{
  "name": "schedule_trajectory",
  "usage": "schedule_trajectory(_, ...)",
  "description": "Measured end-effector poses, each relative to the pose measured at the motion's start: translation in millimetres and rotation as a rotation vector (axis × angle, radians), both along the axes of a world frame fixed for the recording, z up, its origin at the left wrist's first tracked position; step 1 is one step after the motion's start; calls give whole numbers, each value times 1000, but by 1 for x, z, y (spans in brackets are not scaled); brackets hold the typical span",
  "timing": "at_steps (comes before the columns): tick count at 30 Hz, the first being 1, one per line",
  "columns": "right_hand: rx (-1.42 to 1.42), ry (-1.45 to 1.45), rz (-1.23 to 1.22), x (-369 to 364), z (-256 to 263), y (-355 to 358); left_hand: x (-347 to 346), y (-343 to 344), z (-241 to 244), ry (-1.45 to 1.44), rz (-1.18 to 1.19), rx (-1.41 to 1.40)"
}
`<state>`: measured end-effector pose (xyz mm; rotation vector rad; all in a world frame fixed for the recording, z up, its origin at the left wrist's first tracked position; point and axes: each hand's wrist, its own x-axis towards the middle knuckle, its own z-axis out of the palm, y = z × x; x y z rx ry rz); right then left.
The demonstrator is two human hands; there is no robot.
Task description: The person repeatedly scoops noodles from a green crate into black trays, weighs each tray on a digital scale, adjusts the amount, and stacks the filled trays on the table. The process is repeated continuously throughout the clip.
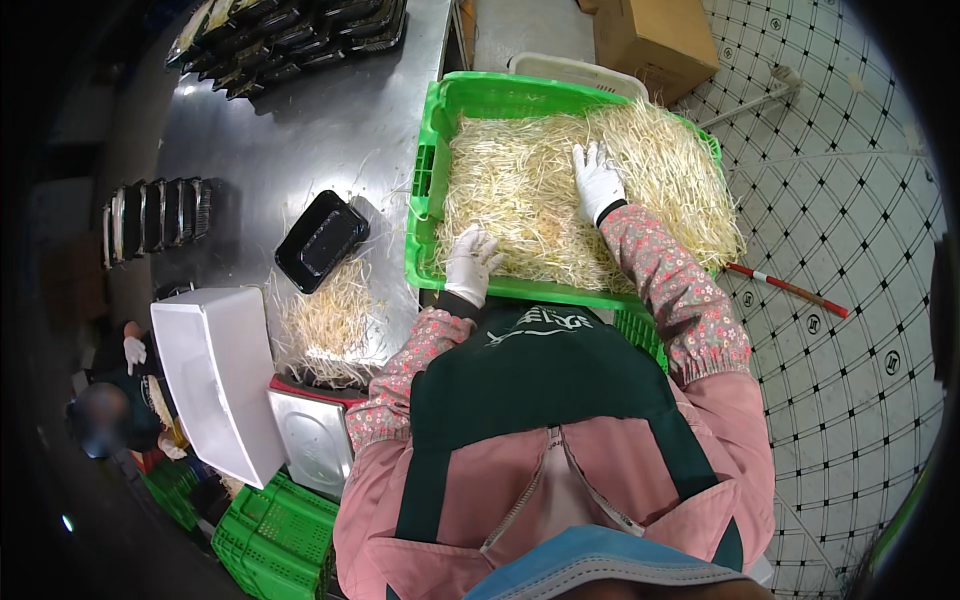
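A large green plastic crate (525, 82) directly before me holds a thick bed of bean sprouts (517, 165), heaped higher along its right side. My left hand (469, 266), in a white glove, rests at the crate's near left corner with fingers spread over the sprouts. Farther in, my white-gloved right hand (598, 180) lies on the sprouts against the right-hand heap, fingers slightly apart; its fingertips are partly among the strands. On the steel table to the left, a black plastic tray (321, 241) sits tilted beside a loose pile of sprouts (330, 319).
Stacked black trays (300, 45) stand at the steel table's (300, 150) far end, more trays (157, 217) at its left edge. A white bin (217, 375) and green crate (277, 525) are lower left, near another person (135, 405). A cardboard box (652, 45) and red-white stick (787, 291) lie right.
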<state>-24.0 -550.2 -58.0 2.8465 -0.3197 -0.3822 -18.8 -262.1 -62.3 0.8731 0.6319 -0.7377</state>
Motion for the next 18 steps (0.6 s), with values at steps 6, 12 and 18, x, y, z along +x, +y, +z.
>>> schedule_trajectory(6,213,180,-78,14,-3,12,11,21,16,-32,-32,-113)
schedule_trajectory(12,724,-85,-389,14,84,43,31,35,9,-68,-25,-98)
schedule_trajectory(18,1661,-613,-400,15,172,52,62,26,10,-148,-70,-200)
